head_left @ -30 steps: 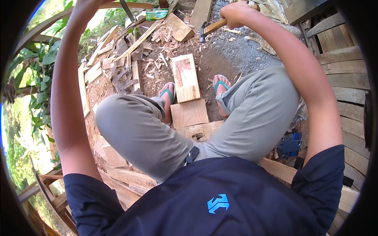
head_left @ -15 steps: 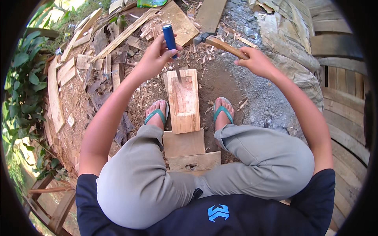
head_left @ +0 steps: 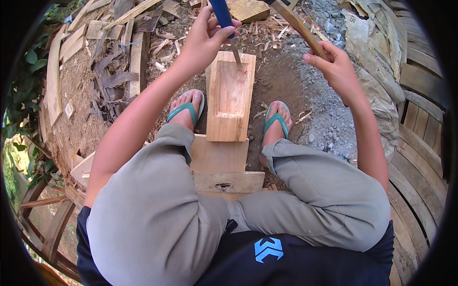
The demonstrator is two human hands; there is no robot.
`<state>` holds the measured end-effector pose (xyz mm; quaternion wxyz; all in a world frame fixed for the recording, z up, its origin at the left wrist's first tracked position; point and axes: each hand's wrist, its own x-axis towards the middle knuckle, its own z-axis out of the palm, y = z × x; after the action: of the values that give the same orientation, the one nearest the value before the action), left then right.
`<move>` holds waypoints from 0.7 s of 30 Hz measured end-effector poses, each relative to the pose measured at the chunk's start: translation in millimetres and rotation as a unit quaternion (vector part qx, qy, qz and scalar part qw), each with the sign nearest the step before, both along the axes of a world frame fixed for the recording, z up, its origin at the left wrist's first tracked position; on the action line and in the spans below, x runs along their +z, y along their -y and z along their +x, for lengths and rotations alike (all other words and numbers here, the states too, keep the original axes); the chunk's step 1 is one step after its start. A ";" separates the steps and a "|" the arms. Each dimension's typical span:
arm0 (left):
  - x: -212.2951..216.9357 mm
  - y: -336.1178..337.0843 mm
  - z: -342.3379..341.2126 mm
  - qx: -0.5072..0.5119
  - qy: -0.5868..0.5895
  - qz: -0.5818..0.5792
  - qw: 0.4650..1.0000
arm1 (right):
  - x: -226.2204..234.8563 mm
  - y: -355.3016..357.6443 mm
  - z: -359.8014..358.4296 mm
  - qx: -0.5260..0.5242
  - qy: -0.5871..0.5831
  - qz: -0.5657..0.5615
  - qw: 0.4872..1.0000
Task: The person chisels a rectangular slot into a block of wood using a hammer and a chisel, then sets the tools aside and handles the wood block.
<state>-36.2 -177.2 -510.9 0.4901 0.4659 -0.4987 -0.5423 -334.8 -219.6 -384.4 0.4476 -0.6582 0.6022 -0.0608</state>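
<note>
Between my feet lies a wooden block [head_left: 227,129] with a long rectangular hollow cut into its top. My left hand [head_left: 204,40] is closed round the blue handle of a chisel [head_left: 221,16]. The chisel's blade points down, its tip at the far right part of the hollow. Off to the right, my right hand [head_left: 335,66] grips the wooden handle of a hammer [head_left: 301,29], raised above the ground. Its dark head sits at the upper edge of the view, partly cut off, to the right of the chisel handle.
Under the block's near end is a flat board [head_left: 219,155], with another wooden piece [head_left: 229,181] nearer me. Scrap planks [head_left: 138,62] and shavings lie left and ahead. Grey gravel [head_left: 329,114] and crumpled sacks [head_left: 374,57] are on the right, beside a slatted wooden structure [head_left: 420,157].
The chisel tip has shifted from the left to the right of the hollow's far end. The hammer is still held up, its head now higher in the view. The whole view has tilted.
</note>
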 end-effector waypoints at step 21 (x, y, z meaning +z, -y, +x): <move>-10.8 42.8 -36.1 -0.083 -0.069 0.006 0.994 | 31.1 10.7 -10.0 -0.091 -0.009 -0.027 0.995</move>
<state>-72.3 -220.0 -521.6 0.4736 0.3878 -0.4973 -0.6148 -344.7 -230.4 -353.3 0.4170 -0.6133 0.6614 -0.1118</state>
